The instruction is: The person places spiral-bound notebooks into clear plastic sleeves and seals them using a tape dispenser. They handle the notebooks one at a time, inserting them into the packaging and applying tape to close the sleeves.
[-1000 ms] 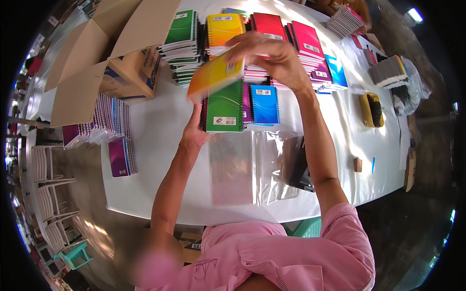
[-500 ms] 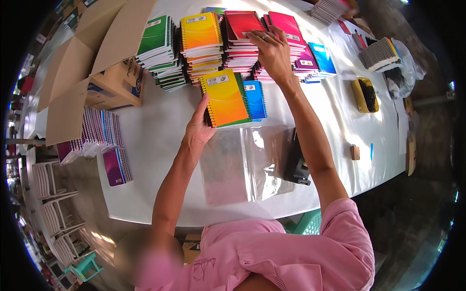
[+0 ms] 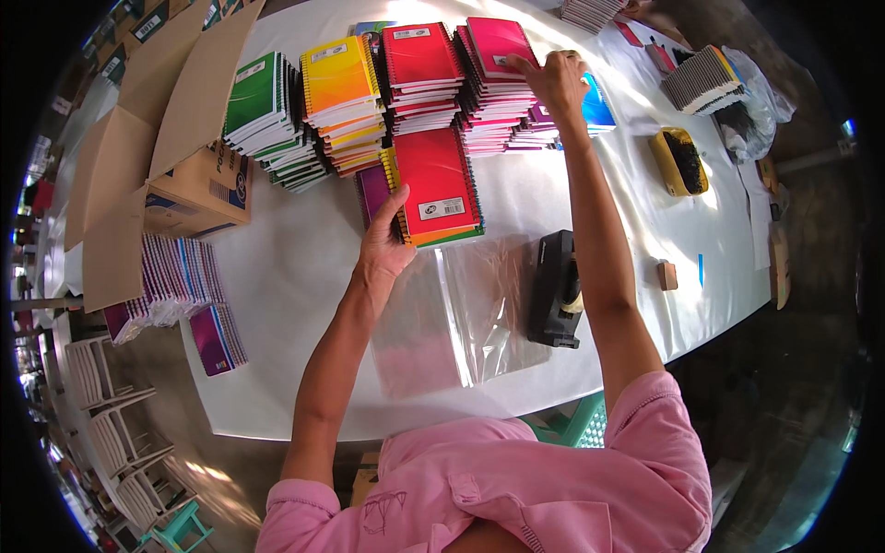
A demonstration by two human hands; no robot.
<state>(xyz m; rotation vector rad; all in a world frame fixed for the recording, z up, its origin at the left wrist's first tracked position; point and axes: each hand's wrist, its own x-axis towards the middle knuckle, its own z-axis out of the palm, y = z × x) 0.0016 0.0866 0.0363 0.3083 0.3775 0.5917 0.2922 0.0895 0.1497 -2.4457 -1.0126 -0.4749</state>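
Observation:
My left hand point(image 3: 383, 249) grips a small pile of spiral notebooks by its left edge. A red notebook point(image 3: 435, 175) tops the pile, with yellow and green edges showing beneath. Past it stand stacks of green notebooks point(image 3: 253, 97), yellow notebooks point(image 3: 339, 74), red notebooks point(image 3: 422, 57) and pink notebooks point(image 3: 498, 46). My right hand point(image 3: 559, 88) pinches the right edge of the top pink notebook. Behind that hand, purple notebooks point(image 3: 537, 124) and blue notebooks point(image 3: 599, 103) are partly hidden. A purple notebook point(image 3: 372, 192) peeks out left of the held pile.
Clear plastic sheets point(image 3: 452, 323) lie before me, with a black tape dispenser point(image 3: 551, 290) at their right. An open cardboard box point(image 3: 198, 184) and wrapped notebooks point(image 3: 180, 276) stand left. Rightward are a yellow tub point(image 3: 680, 161), a small brown block point(image 3: 667, 276) and a notebook stack point(image 3: 705, 83).
A red notebook now lies over the yellow one in my left hand. My right hand has moved from the red stack to the pink stack. The view has shifted slightly.

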